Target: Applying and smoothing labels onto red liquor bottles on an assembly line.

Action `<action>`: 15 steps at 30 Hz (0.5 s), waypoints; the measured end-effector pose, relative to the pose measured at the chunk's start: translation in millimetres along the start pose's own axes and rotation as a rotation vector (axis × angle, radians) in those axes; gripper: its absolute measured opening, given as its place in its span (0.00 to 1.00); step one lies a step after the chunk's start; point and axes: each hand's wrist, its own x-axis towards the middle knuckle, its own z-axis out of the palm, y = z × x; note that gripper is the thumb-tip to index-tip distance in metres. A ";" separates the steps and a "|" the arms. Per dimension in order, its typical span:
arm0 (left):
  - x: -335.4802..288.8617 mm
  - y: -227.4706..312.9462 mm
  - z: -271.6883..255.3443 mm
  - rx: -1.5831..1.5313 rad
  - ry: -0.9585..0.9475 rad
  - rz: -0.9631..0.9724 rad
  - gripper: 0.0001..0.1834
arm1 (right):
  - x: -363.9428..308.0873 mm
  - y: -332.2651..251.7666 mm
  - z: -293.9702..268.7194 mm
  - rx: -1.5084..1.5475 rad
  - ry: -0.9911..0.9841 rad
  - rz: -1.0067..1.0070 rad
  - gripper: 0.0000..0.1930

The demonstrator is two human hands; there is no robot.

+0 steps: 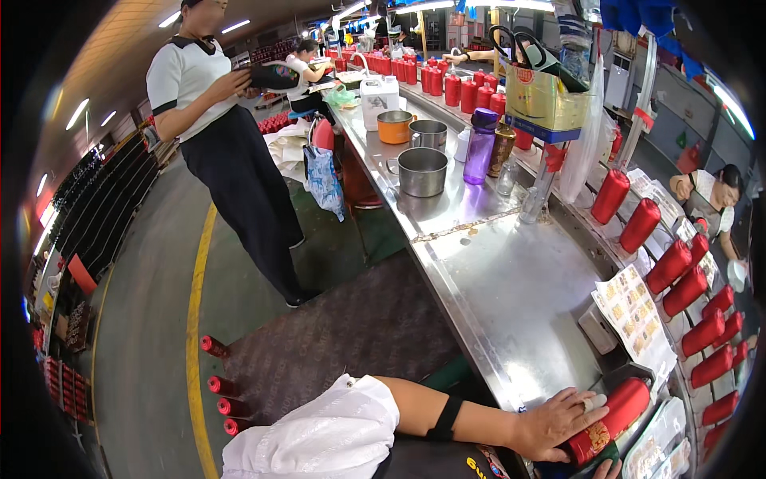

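Steel bench point(515, 279), red bottle point(623, 407) aslant, rightward

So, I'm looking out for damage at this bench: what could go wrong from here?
Two risks, as I judge it. The left hand is on a tilted red bottle, close to its gold design, so rubbing might mark the finish. Also, the nearer steel mug stands near the edge of the metal bench, its handle toward that edge, so a passing sleeve could catch it.
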 end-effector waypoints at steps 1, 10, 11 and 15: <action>3.3 1.9 2.9 0.042 -0.001 0.028 0.56 | -0.7 11.0 -2.9 -0.168 -0.048 -0.190 0.18; 6.4 -2.0 13.0 0.130 0.099 0.094 0.51 | -6.0 40.1 -1.8 -0.107 0.079 -0.236 0.17; 6.5 -2.3 13.9 0.122 0.091 0.091 0.51 | -6.0 42.9 -1.8 -0.111 0.073 -0.239 0.17; 4.9 -3.3 13.3 0.076 0.103 0.087 0.51 | -6.8 39.4 -2.1 -0.141 0.088 -0.258 0.17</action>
